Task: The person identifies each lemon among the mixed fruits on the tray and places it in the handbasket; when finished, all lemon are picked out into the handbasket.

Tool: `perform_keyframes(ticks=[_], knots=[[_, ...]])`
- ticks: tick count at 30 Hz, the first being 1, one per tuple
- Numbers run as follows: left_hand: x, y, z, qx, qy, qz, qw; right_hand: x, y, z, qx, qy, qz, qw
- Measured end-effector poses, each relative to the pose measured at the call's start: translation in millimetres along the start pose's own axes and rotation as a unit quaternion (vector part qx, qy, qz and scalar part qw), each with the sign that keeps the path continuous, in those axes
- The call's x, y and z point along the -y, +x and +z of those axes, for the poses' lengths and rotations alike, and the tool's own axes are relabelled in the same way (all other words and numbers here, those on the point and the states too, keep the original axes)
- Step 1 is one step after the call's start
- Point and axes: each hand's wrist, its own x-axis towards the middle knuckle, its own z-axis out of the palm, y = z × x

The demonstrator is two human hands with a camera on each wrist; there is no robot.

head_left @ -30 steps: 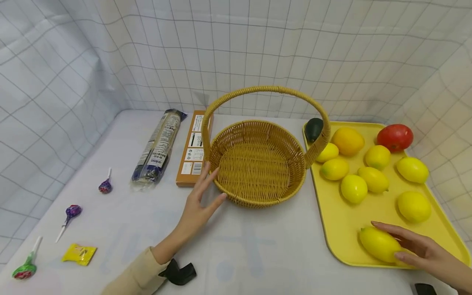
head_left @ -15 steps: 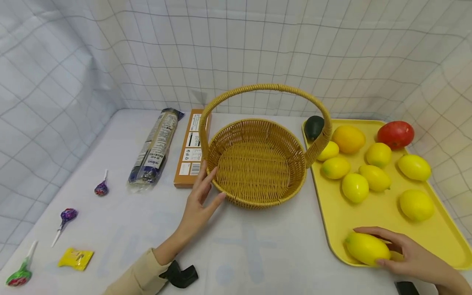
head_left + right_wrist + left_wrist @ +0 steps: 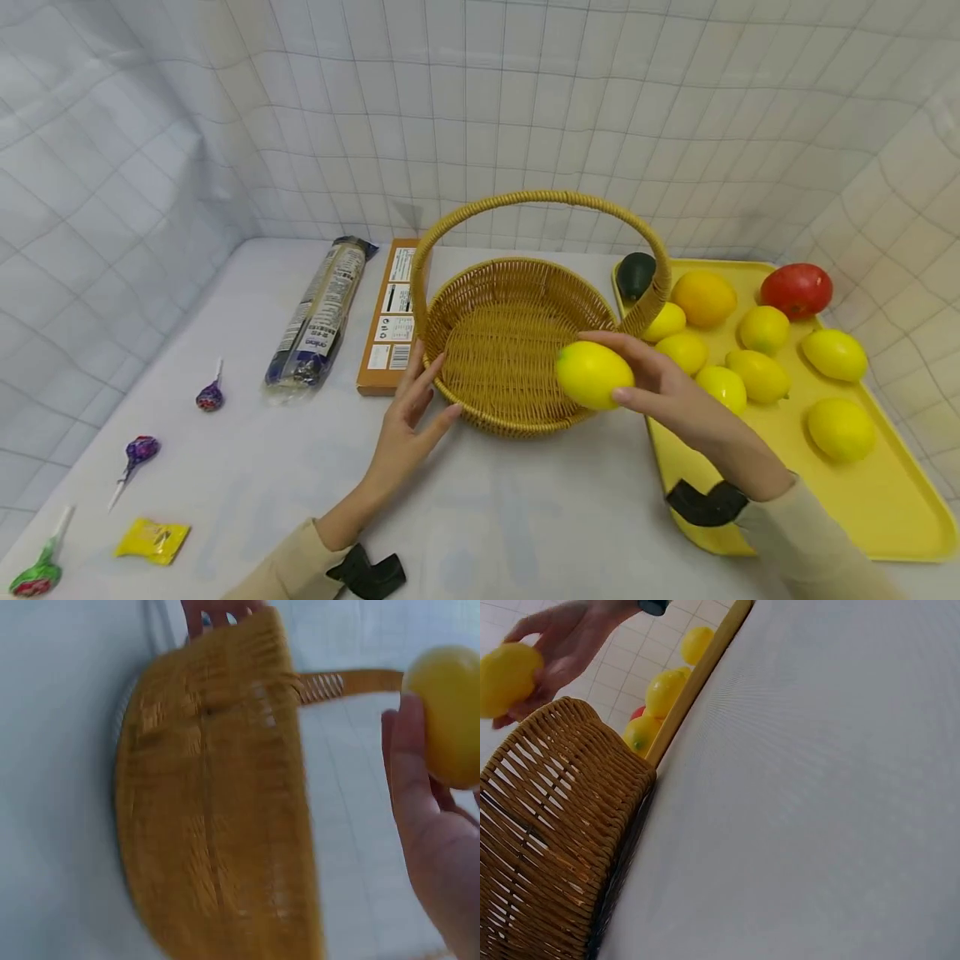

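Note:
My right hand [image 3: 660, 387] grips a yellow lemon [image 3: 594, 375] between thumb and fingers, over the front right part of a round wicker basket [image 3: 517, 429] with a tall arched handle. In the right wrist view the lemon [image 3: 448, 716] is held above the level of the basket's rim [image 3: 296, 787]. Nothing lies inside the basket. My left hand [image 3: 405, 437] rests at the basket's left front rim, fingers spread and fairly straight, fingertips right at the weave. The left wrist view shows the lemon [image 3: 508, 679] in the right hand [image 3: 570, 649], beyond the basket wall [image 3: 562, 817].
A yellow tray [image 3: 780, 467] at right bears several lemons [image 3: 842, 429], an orange fruit [image 3: 703, 298], a red mango-like fruit [image 3: 797, 290] and a dark green avocado [image 3: 635, 275]. Left of the basket lie an orange box [image 3: 386, 333], a noodle packet [image 3: 322, 312], lollipops [image 3: 141, 450] and a yellow sweet [image 3: 153, 540].
My right hand has lifted the lemon off the tray's near edge and carried it left and away from me, over the basket. The left hand has stayed at the rim.

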Motion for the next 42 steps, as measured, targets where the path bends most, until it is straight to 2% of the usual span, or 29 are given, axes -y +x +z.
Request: perform_keyframes(ticks=[5, 8, 10, 15, 18, 23, 26, 29, 31, 36, 38, 39, 42], knots=[[-7.1, 0.4, 4.5, -0.004, -0.002, 0.002, 1.0, -17, 58, 25, -0.014, 0.062, 0.097, 0.993], [-0.1, -0.6, 5.9, -0.014, -0.006, 0.009, 0.9998, -28, 80, 36, -0.005, 0.08, 0.144, 0.986], [7.0, -2.0, 6.5, -0.018, -0.011, 0.011, 0.9997, -33, 89, 41, 0.019, 0.087, 0.158, 0.983], [19.5, -6.1, 8.6, -0.024, -0.024, 0.004, 0.9994, -40, 97, 52, 0.077, 0.059, 0.183, 0.978], [20.7, -6.8, 9.7, -0.027, -0.025, 0.002, 0.9993, -41, 99, 57, 0.081, 0.029, 0.188, 0.978], [21.2, -7.3, 9.6, -0.031, -0.009, -0.001, 0.9995, -41, 101, 60, 0.037, -0.044, 0.183, 0.981], [20.4, -6.2, 8.9, -0.034, 0.002, 0.001, 0.9994, -38, 99, 57, -0.013, -0.061, 0.167, 0.984], [20.2, -5.2, 7.5, -0.033, 0.0, 0.011, 0.9994, -32, 92, 51, -0.066, -0.027, 0.128, 0.989], [21.5, -5.1, 6.6, -0.032, -0.003, 0.019, 0.9993, -26, 80, 45, -0.091, 0.015, 0.095, 0.991], [24.3, -4.6, 7.4, -0.032, 0.001, 0.03, 0.999, -13, 23, 18, -0.101, 0.088, -0.008, 0.991], [15.5, -4.6, 8.4, -0.033, 0.004, 0.023, 0.9992, -13, -3, 1, -0.112, 0.123, -0.056, 0.985], [10.8, -4.4, 8.9, -0.033, 0.006, 0.019, 0.9993, -13, -17, -8, -0.131, 0.139, -0.073, 0.979], [-2.8, -2.2, 11.0, -0.033, 0.007, 0.008, 0.9994, -16, -53, -37, -0.218, 0.195, -0.106, 0.95]])
